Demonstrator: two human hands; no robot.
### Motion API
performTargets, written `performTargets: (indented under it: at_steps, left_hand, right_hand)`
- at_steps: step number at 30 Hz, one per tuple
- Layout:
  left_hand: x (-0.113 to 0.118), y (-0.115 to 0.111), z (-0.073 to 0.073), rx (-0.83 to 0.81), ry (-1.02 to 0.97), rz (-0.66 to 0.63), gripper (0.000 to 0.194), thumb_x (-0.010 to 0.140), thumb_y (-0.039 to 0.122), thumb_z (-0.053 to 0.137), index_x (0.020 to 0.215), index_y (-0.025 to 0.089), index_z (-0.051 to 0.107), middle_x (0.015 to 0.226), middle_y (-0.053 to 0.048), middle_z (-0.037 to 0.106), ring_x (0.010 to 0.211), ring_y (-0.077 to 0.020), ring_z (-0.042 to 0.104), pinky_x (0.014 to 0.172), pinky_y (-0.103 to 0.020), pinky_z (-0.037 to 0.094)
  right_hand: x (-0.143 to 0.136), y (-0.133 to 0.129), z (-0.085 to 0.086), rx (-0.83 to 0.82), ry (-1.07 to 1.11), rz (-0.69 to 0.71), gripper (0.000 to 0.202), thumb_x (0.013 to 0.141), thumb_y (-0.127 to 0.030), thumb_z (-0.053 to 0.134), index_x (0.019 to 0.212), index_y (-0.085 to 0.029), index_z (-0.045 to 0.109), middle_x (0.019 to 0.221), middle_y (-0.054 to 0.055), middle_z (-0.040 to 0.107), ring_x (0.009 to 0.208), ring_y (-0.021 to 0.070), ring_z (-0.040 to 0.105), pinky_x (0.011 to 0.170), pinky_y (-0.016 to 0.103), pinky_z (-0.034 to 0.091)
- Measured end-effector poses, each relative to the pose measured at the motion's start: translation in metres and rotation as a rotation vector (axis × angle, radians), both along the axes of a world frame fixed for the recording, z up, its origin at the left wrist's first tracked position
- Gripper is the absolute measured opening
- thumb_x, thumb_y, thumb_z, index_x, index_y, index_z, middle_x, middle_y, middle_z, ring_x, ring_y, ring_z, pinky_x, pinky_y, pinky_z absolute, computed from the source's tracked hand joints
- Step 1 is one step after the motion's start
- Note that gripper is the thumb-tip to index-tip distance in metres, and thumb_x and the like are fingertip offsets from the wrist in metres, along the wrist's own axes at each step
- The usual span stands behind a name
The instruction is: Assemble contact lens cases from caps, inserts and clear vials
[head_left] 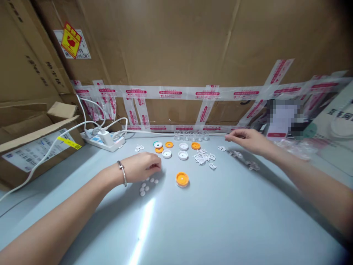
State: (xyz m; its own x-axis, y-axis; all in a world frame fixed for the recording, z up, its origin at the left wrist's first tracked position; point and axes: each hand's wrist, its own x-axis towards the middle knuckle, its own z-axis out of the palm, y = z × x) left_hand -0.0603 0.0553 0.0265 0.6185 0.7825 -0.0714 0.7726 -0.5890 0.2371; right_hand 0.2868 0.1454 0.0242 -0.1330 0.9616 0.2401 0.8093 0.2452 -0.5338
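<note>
My left hand is closed, fingers curled down beside several small white discs on the table. Whatever it may hold is hidden. My right hand hovers near the back of the table, thumb and fingertips pressed together; I cannot make out anything between them. Below it lie white perforated plastic pieces. Between my hands sits an orange round part with a white underside. Behind it are white round cups, orange rings and a pile of white cut-out pieces.
Clear cylinders stand in a row along the back. A white power strip with cables and an open cardboard box are at left. Clear plastic bags and a blurred phone lie at right. A large carton forms the back wall.
</note>
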Motion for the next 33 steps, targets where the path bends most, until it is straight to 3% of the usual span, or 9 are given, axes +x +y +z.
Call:
performTargets:
  at_steps: [3, 6, 12, 18, 22, 24, 27, 30, 33]
  left_hand:
    - [0.001, -0.001, 0.000, 0.006, -0.012, -0.010, 0.018, 0.083, 0.018, 0.042, 0.077, 0.015, 0.060, 0.076, -0.005, 0.061, 0.066, -0.0146, 0.054, 0.063, -0.024, 0.041]
    - [0.002, -0.001, -0.001, 0.012, -0.028, -0.021, 0.018, 0.083, 0.018, 0.043, 0.078, 0.015, 0.060, 0.076, -0.005, 0.062, 0.066, -0.0143, 0.054, 0.064, -0.024, 0.042]
    - [0.002, -0.001, -0.003, 0.031, -0.035, -0.032, 0.017, 0.084, 0.020, 0.043, 0.082, 0.015, 0.059, 0.080, -0.005, 0.062, 0.070, -0.0141, 0.056, 0.067, -0.024, 0.043]
    - [0.002, 0.000, -0.003, 0.083, -0.083, -0.042, 0.017, 0.085, 0.020, 0.043, 0.083, 0.016, 0.059, 0.081, -0.004, 0.062, 0.072, -0.0143, 0.055, 0.068, -0.024, 0.042]
    - [0.004, -0.001, 0.001, 0.153, -0.172, -0.041, 0.016, 0.086, 0.021, 0.043, 0.084, 0.016, 0.058, 0.080, -0.003, 0.061, 0.073, -0.0134, 0.055, 0.068, -0.024, 0.043]
    - [0.008, -0.004, 0.003, 0.224, -0.265, -0.015, 0.015, 0.086, 0.022, 0.044, 0.086, 0.017, 0.058, 0.081, -0.003, 0.061, 0.073, -0.0126, 0.056, 0.067, -0.024, 0.043]
    - [0.018, -0.013, 0.004, 0.383, -0.428, 0.057, 0.013, 0.086, 0.023, 0.046, 0.091, 0.017, 0.057, 0.083, -0.003, 0.061, 0.074, -0.0128, 0.056, 0.067, -0.024, 0.045]
    - [0.033, -0.027, -0.001, 0.532, -0.537, 0.056, 0.018, 0.085, 0.023, 0.050, 0.101, 0.017, 0.055, 0.090, -0.006, 0.061, 0.082, -0.0150, 0.057, 0.074, -0.028, 0.047]
    - [0.047, -0.040, -0.008, 0.571, -0.556, -0.022, 0.034, 0.083, 0.025, 0.055, 0.116, 0.020, 0.049, 0.102, -0.008, 0.059, 0.093, -0.0179, 0.055, 0.083, -0.033, 0.047]
  right_hand:
    - [0.015, 0.005, 0.002, 0.000, -0.071, 0.011, 0.031, 0.066, -0.051, 0.061, 0.068, -0.020, 0.064, 0.071, 0.006, 0.066, 0.063, 0.0215, 0.058, 0.058, 0.033, 0.043]
    - [0.012, 0.007, -0.012, 0.015, -0.135, 0.050, 0.028, 0.060, -0.045, 0.067, 0.074, -0.021, 0.066, 0.075, 0.006, 0.067, 0.066, 0.0223, 0.058, 0.060, 0.033, 0.044]
    - [-0.003, 0.008, -0.035, 0.042, -0.150, 0.128, 0.016, 0.065, -0.036, 0.060, 0.068, -0.022, 0.067, 0.069, 0.004, 0.066, 0.064, 0.0197, 0.059, 0.062, 0.032, 0.044]
    - [-0.005, 0.004, -0.030, 0.054, -0.067, 0.081, 0.005, 0.060, -0.026, 0.061, 0.062, -0.023, 0.065, 0.057, 0.001, 0.064, 0.058, 0.0192, 0.059, 0.058, 0.031, 0.044]
    - [-0.008, 0.000, -0.016, 0.087, 0.067, 0.028, 0.017, 0.067, -0.033, 0.059, 0.074, -0.020, 0.067, 0.068, 0.005, 0.069, 0.065, 0.0204, 0.062, 0.061, 0.033, 0.048]
    - [-0.019, -0.011, -0.004, 0.109, 0.229, 0.015, 0.026, 0.072, -0.038, 0.056, 0.086, -0.019, 0.065, 0.078, 0.006, 0.069, 0.069, 0.0188, 0.063, 0.061, 0.032, 0.050]
    - [-0.050, -0.041, 0.009, 0.052, 0.657, 0.058, 0.027, 0.066, -0.036, 0.067, 0.086, -0.019, 0.064, 0.074, 0.005, 0.067, 0.066, 0.0164, 0.061, 0.059, 0.030, 0.051]
    - [-0.090, -0.080, 0.009, -0.093, 0.769, 0.156, 0.026, 0.065, -0.034, 0.069, 0.085, -0.019, 0.060, 0.065, 0.000, 0.062, 0.059, 0.0132, 0.059, 0.059, 0.029, 0.050]
    - [-0.120, -0.111, 0.000, -0.272, 0.881, 0.266, 0.021, 0.067, -0.031, 0.066, 0.081, -0.020, 0.055, 0.065, -0.002, 0.061, 0.065, 0.0133, 0.060, 0.066, 0.029, 0.049]
